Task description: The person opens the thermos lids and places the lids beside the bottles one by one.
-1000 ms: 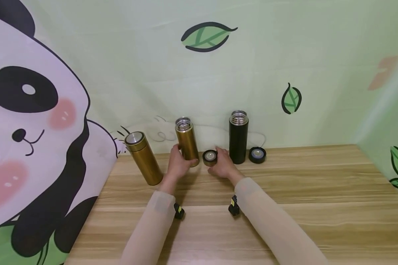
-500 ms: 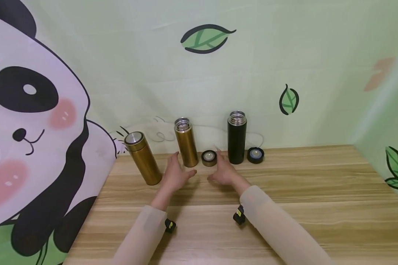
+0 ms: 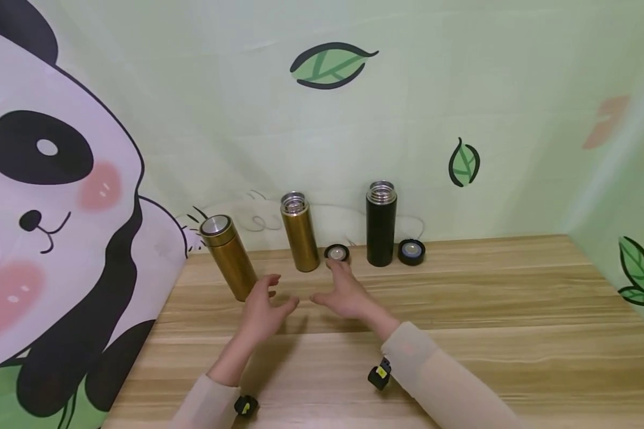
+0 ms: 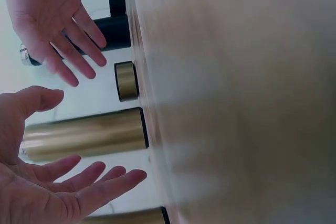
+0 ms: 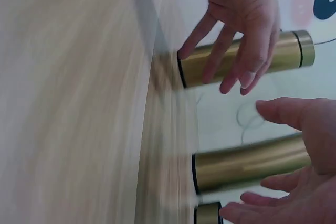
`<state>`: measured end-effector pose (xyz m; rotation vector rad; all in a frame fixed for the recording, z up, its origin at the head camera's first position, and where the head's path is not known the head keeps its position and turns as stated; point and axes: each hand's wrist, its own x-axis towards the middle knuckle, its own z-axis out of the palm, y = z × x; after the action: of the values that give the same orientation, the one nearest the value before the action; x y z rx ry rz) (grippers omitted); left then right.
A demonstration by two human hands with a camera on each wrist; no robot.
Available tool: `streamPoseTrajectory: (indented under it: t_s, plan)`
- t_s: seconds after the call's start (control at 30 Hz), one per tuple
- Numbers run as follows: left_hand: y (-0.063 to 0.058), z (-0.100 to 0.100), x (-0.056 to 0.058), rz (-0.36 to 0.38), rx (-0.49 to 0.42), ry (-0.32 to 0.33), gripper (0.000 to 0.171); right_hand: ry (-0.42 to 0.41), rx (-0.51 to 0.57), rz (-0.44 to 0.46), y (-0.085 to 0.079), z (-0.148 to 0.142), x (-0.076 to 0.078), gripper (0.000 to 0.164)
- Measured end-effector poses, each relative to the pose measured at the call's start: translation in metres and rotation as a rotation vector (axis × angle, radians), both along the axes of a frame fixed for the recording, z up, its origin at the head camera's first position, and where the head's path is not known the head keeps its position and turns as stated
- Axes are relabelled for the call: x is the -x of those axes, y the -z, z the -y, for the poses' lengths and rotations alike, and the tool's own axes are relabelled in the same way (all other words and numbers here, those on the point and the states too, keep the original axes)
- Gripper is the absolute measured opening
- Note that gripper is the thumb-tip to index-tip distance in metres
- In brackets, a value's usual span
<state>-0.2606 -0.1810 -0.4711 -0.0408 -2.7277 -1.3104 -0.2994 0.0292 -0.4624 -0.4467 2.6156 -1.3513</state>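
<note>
My left hand (image 3: 263, 313) hovers in front of the capped gold thermos (image 3: 229, 262) at the left, fingers spread and holding nothing. To its right my right hand (image 3: 346, 295) is also spread and holds nothing; in the head view its fingertips overlap the gold thermos's lid (image 3: 337, 252). Behind the hands stands an open gold thermos (image 3: 302, 238), its steel mouth bare. Farther right are an open black thermos (image 3: 381, 232) and its black lid (image 3: 411, 252), which lies inside-up. Both hands face each other in the left wrist view, with the gold lid (image 4: 126, 81) beyond them.
The thermoses stand along the back of a wooden table (image 3: 488, 310), close to a green cloth backdrop (image 3: 418, 107). A large printed panda (image 3: 48, 208) fills the backdrop's left side. A small black wrist camera (image 3: 380, 374) sits at the right sleeve.
The left hand has let go of the open gold thermos and drawn back toward the left. My right hand has come away from beside the gold lid, back and slightly left. Thermoses and lids stay put.
</note>
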Motion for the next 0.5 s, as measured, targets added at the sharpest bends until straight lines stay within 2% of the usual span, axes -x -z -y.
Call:
streamPoseTrajectory:
  t_s: [0.13, 0.3, 0.5]
  plan:
    - [0.0, 0.013, -0.011, 0.018, -0.04, 0.0, 0.065, -0.032, 0.078, 0.009, 0.0, 0.011, -0.004, 0.083]
    - [-0.001, 0.03, -0.017, 0.031, -0.058, -0.014, 0.064, -0.087, 0.21, 0.015, 0.005, 0.028, -0.001, 0.07]
    - [-0.007, 0.051, -0.019, 0.021, -0.062, -0.109, 0.055, -0.135, 0.33, 0.053, 0.007, 0.048, 0.001, 0.063]
